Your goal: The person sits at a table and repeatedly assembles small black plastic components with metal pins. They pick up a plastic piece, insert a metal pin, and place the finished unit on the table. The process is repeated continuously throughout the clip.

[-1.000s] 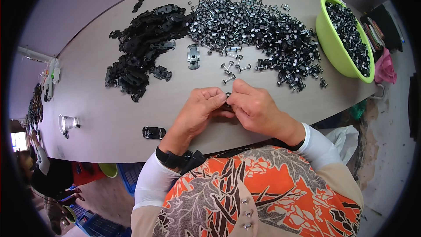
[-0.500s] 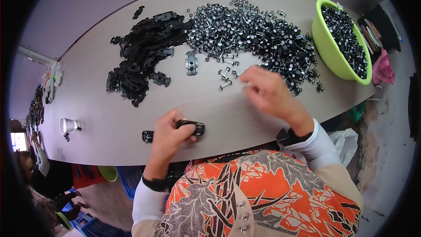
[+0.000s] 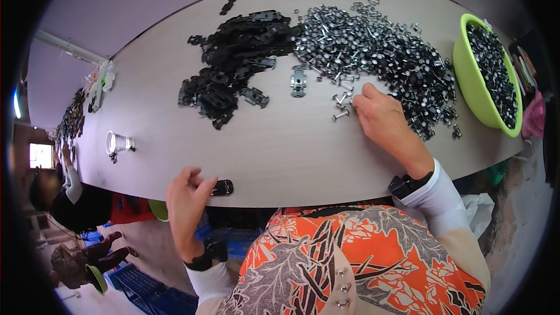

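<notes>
My left hand (image 3: 185, 203) hangs at the near edge of the pale table (image 3: 175, 140), fingers apart, just left of a small black part (image 3: 222, 187) lying by the edge. My right hand (image 3: 382, 119) rests palm down on the table, its fingertips at a few loose silver pins (image 3: 341, 100) beside the big heap of silver metal pieces (image 3: 373, 52). A single silver bracket (image 3: 298, 80) lies between that heap and the pile of black plastic parts (image 3: 233, 64). Whether the right fingers pinch a pin is hidden.
A lime green bowl (image 3: 466, 90) full of small dark pieces stands at the right end. A clear cup (image 3: 116, 142) sits at the left. Another person (image 3: 64, 198) works at the far left, and blue crates (image 3: 146, 289) lie on the floor below.
Both hands were joined at the table's middle; they split. The left carried a black part to the near edge and let go of it; the right reached out to the silver pins.
</notes>
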Demonstrator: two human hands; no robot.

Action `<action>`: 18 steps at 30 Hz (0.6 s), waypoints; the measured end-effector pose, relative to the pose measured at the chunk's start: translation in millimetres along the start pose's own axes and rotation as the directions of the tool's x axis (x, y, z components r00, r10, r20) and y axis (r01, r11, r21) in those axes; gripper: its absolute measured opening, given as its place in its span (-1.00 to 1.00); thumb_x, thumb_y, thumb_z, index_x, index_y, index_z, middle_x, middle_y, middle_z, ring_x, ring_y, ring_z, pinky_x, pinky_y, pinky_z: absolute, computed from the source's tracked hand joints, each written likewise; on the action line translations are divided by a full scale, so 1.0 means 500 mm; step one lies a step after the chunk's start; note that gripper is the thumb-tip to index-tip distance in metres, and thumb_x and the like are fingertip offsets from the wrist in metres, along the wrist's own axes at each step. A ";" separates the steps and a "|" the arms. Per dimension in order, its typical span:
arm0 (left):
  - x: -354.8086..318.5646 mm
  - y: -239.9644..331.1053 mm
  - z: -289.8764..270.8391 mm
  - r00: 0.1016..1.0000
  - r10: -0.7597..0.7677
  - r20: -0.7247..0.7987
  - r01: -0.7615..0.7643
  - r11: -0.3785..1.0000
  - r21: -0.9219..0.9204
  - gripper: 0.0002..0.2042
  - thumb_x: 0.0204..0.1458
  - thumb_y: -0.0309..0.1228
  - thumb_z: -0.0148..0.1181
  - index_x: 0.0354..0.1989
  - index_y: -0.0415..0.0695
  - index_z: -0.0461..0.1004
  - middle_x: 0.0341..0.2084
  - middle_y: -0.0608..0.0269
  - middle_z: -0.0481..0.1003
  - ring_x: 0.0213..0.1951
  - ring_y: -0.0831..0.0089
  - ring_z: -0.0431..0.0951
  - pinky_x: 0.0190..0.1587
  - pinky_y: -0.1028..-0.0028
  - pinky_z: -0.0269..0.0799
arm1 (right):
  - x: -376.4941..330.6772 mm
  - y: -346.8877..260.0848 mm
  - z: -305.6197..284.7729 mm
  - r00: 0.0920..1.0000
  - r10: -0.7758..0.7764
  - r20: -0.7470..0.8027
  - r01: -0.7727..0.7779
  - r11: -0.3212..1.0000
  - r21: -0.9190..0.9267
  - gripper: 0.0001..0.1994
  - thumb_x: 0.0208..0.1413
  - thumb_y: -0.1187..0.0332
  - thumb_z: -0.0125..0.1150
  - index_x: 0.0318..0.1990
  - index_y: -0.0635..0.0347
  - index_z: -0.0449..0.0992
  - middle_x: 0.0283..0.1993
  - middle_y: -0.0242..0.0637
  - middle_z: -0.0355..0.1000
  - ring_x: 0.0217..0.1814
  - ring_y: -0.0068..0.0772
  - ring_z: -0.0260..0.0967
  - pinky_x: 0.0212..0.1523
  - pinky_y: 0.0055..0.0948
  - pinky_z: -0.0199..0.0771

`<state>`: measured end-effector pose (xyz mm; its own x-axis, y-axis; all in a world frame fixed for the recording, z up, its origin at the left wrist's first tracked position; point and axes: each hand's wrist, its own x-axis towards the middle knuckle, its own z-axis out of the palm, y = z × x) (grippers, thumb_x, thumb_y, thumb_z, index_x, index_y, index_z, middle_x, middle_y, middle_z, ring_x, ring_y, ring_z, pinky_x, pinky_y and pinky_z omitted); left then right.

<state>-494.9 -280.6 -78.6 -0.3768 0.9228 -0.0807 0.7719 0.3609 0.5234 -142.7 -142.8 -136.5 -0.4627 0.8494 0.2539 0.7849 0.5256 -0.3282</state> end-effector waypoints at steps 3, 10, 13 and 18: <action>0.048 0.069 0.055 0.951 0.286 -0.116 -0.303 0.935 -0.183 -0.82 -0.05 -0.48 0.25 -0.30 -0.32 0.52 -0.58 0.20 0.49 -0.55 0.54 0.41 -0.43 0.54 0.33 | -0.005 -0.003 -0.003 0.999 0.037 0.013 -0.038 0.999 0.029 -0.85 -0.07 0.57 0.04 -0.29 0.21 0.45 -0.40 -0.12 0.40 -0.41 0.04 0.43 -0.40 -0.09 0.43; 0.198 0.163 0.195 0.831 0.548 0.090 -0.554 0.809 0.197 -0.69 -0.13 -0.72 0.01 -0.17 -0.22 0.48 -0.16 0.04 0.46 -0.12 0.01 0.49 -0.10 0.25 0.42 | -0.049 -0.007 -0.017 0.996 0.079 0.034 -0.084 0.984 0.158 -0.87 -0.08 0.53 0.06 -0.32 0.28 0.43 -0.41 -0.06 0.45 -0.43 0.07 0.43 -0.39 -0.08 0.42; 0.202 0.166 0.194 0.863 0.498 0.087 -0.502 0.826 0.255 -0.78 -0.18 -0.64 0.14 -0.28 -0.23 0.49 -0.28 0.01 0.42 -0.18 0.00 0.46 -0.13 0.19 0.39 | -0.060 -0.008 -0.050 0.990 0.101 0.099 -0.124 0.956 0.265 -0.79 -0.05 0.48 0.13 -0.21 0.30 0.44 -0.39 -0.09 0.43 -0.41 0.01 0.43 -0.34 -0.14 0.44; 0.173 0.182 0.199 0.761 0.644 0.078 -0.648 0.760 0.043 -0.76 -0.27 -0.50 0.34 -0.40 -0.28 0.45 -0.32 0.08 0.39 -0.24 0.12 0.46 -0.14 0.25 0.38 | -0.067 0.000 -0.053 0.993 -0.083 0.088 0.052 0.950 0.307 -0.69 -0.08 0.49 0.21 -0.11 0.28 0.40 -0.10 -0.12 0.34 -0.22 -0.06 0.42 -0.27 -0.21 0.44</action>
<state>-406.3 -154.3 -122.0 0.2509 0.9451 0.2094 0.8531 -0.3181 0.4136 -116.4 -172.2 -121.0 -0.5606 0.8039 0.1989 0.5951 0.5581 -0.5782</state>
